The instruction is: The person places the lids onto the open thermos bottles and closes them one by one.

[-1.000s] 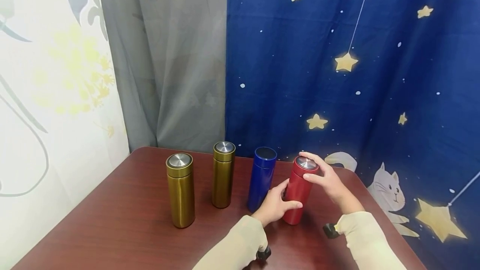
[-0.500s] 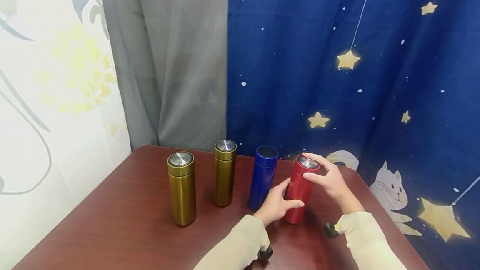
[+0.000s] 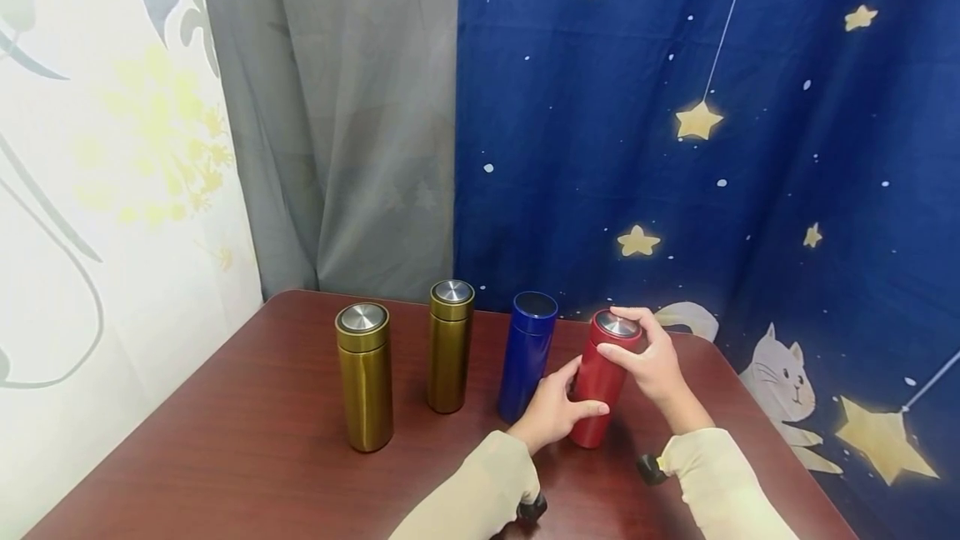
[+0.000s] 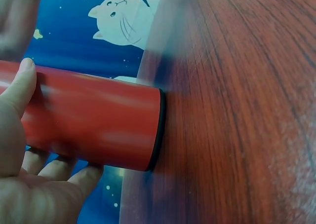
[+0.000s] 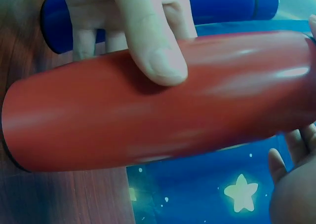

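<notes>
A red thermos (image 3: 596, 386) stands on the table's right half, upright as far as I can see. My left hand (image 3: 557, 413) grips its lower body, thumb on the near side and fingers behind; the left wrist view shows the thermos's black base rim (image 4: 159, 130) at the tabletop. Over the top, my right hand (image 3: 660, 365) holds the red lid (image 3: 617, 325) with its silver disc, thumb in front and fingers at the far edge. In the right wrist view the lid is mostly out of frame. A blue thermos (image 3: 528, 348) stands just left of the left hand.
Two gold thermoses stand to the left, a nearer one (image 3: 365, 390) and a farther one (image 3: 450, 357). They rest on a dark red wooden table (image 3: 247, 440). Behind it hang a grey curtain (image 3: 360, 123) and a blue star-patterned curtain (image 3: 570, 148).
My right hand has turned slightly about the lid, its thumb shifting left and its wrist swinging a little left and nearer. The left hand keeps its grip on the red thermos.
</notes>
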Available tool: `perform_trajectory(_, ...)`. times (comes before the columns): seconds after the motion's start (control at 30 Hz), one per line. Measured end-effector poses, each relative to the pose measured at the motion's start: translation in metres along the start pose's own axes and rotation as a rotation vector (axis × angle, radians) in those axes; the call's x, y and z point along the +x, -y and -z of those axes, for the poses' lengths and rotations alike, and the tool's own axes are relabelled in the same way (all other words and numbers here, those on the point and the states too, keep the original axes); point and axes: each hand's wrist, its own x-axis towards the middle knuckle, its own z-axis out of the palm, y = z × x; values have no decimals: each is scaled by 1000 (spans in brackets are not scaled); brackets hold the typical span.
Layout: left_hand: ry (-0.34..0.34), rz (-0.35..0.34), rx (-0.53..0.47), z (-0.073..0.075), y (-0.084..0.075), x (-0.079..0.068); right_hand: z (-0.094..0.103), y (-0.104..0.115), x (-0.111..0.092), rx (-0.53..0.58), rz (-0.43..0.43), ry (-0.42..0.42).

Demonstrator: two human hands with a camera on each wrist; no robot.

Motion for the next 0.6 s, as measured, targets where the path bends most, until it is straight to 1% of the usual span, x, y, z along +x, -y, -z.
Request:
perform_trajectory(0.13, 1, 8, -12, 0, 0, -1, -3, 3, 0, -43, -21, -18)
perform_trajectory(0.23, 13, 15, -19, 0, 0, -1, -1, 2, 0, -42, -41, 6)
perform_trajectory(0.27, 18, 16, -22, -1, 0, -1, 0, 1, -1, -29, -44, 30)
perform_trajectory(0.33, 30, 14, -17, -1, 0, -1, 4, -1, -1, 30, -39, 97)
perform_trajectory(0.43, 50, 6, -18, 1, 0, -1, 14, -9, 2, 171, -18, 238)
perform_trajectory(0.5, 64, 2, -25, 3, 0, 0, 21, -15, 5, 269, -29, 328)
perform_trajectory(0.6, 86, 12, -47, 4, 1, 0, 29, -25, 8, 379, -57, 422)
